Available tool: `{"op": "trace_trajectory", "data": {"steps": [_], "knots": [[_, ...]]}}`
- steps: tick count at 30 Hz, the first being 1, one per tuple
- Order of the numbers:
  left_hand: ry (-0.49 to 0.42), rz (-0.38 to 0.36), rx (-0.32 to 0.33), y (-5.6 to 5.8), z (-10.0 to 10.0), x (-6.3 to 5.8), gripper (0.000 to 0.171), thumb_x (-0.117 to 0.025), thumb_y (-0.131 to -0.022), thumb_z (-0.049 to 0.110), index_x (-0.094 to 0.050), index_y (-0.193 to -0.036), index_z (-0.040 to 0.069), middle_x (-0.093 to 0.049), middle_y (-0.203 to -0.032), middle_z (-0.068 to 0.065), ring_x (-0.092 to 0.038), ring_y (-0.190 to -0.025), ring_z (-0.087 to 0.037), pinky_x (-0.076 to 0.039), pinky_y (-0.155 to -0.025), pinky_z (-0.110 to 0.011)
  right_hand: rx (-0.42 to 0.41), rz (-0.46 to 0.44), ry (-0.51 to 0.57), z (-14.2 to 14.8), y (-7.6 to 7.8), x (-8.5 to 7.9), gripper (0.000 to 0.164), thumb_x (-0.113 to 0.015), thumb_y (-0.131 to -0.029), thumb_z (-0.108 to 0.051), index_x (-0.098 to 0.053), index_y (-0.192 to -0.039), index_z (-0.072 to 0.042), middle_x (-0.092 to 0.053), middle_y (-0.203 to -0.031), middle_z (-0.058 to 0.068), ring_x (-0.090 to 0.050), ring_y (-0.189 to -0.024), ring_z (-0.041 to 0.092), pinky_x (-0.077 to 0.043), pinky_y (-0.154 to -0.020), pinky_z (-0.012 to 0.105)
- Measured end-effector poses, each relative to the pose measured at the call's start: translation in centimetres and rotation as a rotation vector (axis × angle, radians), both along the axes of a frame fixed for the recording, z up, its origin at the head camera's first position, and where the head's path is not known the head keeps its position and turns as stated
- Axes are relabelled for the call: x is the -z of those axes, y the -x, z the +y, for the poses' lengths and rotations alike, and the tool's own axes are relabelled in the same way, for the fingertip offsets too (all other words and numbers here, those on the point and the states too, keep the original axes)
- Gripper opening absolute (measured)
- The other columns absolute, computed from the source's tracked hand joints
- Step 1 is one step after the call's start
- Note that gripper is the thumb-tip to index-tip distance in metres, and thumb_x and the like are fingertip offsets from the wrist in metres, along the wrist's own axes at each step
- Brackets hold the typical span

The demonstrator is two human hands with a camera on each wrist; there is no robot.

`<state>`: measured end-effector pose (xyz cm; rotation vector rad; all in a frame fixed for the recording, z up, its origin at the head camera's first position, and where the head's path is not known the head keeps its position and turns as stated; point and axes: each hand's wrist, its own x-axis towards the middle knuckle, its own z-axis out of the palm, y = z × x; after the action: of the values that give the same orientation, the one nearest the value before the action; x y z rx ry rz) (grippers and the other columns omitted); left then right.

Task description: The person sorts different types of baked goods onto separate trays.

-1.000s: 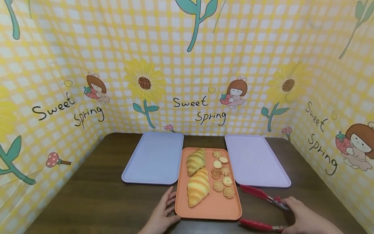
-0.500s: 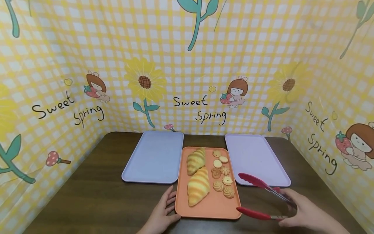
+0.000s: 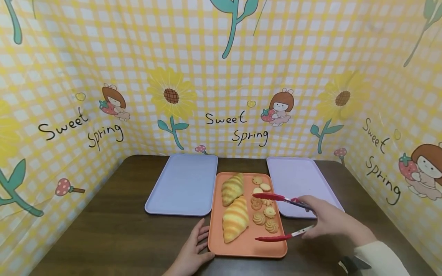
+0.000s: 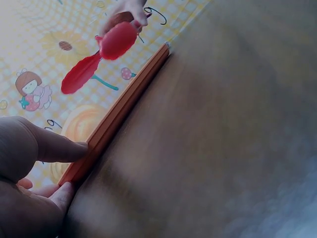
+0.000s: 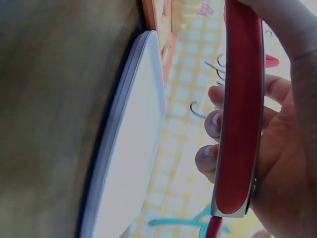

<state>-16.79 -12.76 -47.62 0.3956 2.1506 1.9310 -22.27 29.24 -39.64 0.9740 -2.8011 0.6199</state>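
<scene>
My right hand (image 3: 326, 218) grips red-tipped metal tongs (image 3: 271, 197), whose arms stand spread apart over the right side of the orange tray (image 3: 238, 249). The upper tip overlaps the cookies in the head view; the lower one is over bare tray. In the right wrist view, the red handle of the tongs (image 5: 241, 109) lies across the palm. Two striped croissants (image 3: 235, 221) fill the tray's left half, and several cookies (image 3: 259, 219) sit along its right. With fingers extended, my left hand (image 3: 190, 249) touches the tray's near left corner, thumb and fingers against the rim (image 4: 116, 116).
On the dark wooden table (image 3: 114, 222), a blue-lilac tray (image 3: 181, 188) lies left of the orange one. A pale purple tray (image 3: 297, 180) lies at its right. Yellow checked cloth (image 3: 221, 84) with flower prints surrounds the table at the back and sides.
My right hand has lifted the tongs off the table and carried them left and forward, from beside the orange tray to over the cookies. The left hand stays in place.
</scene>
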Motion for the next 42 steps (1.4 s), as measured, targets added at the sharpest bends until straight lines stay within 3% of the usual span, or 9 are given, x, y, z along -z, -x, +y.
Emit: {"op": "trace_trajectory", "data": {"steps": [11, 17, 23, 31, 36, 42], "knots": [[0.005, -0.017, 0.001, 0.1, 0.1, -0.1, 0.098, -0.070, -0.081, -0.015, -0.003, -0.152, -0.012, -0.031, -0.145, -0.038, -0.032, -0.134, -0.053, -0.043, -0.106, -0.053, -0.037, -0.066, -0.107, -3.7, 3.7, -0.9, 0.087, -0.092, -0.060, -0.047, -0.056, -0.128, -0.007, -0.063, -0.118, 0.005, -0.063, -0.101, 0.025, -0.056, -0.084, 0.048], [0.016, -0.024, 0.007, 0.1, 0.1, -0.3, 0.098, -0.071, -0.082, -0.013, -0.003, -0.153, -0.011, -0.030, -0.145, -0.037, -0.031, -0.134, -0.053, -0.043, -0.106, -0.052, -0.020, -0.156, -0.168, -5.2, 5.1, -1.6, 0.087, -0.093, -0.059, -0.045, -0.055, -0.128, -0.008, -0.063, -0.119, 0.007, -0.061, -0.103, 0.029, -0.055, -0.087, 0.054], [0.018, -0.033, 0.010, 0.1, 0.0, -0.3, 0.098, -0.071, -0.083, -0.013, -0.002, -0.152, -0.012, -0.030, -0.145, -0.038, -0.031, -0.135, -0.053, -0.043, -0.106, -0.052, -0.066, -0.166, -0.196, -6.1, 6.2, -1.4, 0.089, -0.094, -0.060, -0.043, -0.055, -0.131, -0.006, -0.062, -0.124, 0.008, -0.061, -0.108, 0.031, -0.052, -0.092, 0.053], [0.011, -0.024, 0.006, 0.1, 0.1, -0.2, 0.097, -0.069, -0.082, -0.016, -0.002, -0.152, -0.013, -0.030, -0.145, -0.039, -0.031, -0.134, -0.054, -0.043, -0.106, -0.053, -0.114, -0.224, -0.159, -5.8, 7.3, 0.1, 0.089, -0.093, -0.064, -0.043, -0.056, -0.134, -0.002, -0.063, -0.128, 0.010, -0.061, -0.111, 0.033, -0.052, -0.095, 0.054], [0.014, -0.025, 0.010, 0.1, 0.2, -0.1, 0.098, -0.069, -0.081, -0.016, -0.001, -0.152, -0.012, -0.030, -0.145, -0.038, -0.032, -0.134, -0.053, -0.043, -0.106, -0.053, -0.103, -0.211, -0.166, -5.5, 7.4, 0.6, 0.087, -0.093, -0.064, -0.044, -0.058, -0.133, -0.004, -0.065, -0.125, 0.007, -0.063, -0.105, 0.028, -0.054, -0.091, 0.050], [0.009, -0.013, 0.008, 0.0, 0.0, 0.0, 0.098, -0.070, -0.082, -0.015, -0.002, -0.152, -0.013, -0.031, -0.145, -0.037, -0.032, -0.134, -0.053, -0.043, -0.106, -0.051, -0.109, -0.128, -0.230, -5.7, 7.2, 0.6, 0.072, -0.090, -0.065, -0.051, -0.063, -0.120, -0.014, -0.069, -0.114, 0.001, -0.064, -0.092, 0.018, -0.056, -0.080, 0.042]]}}
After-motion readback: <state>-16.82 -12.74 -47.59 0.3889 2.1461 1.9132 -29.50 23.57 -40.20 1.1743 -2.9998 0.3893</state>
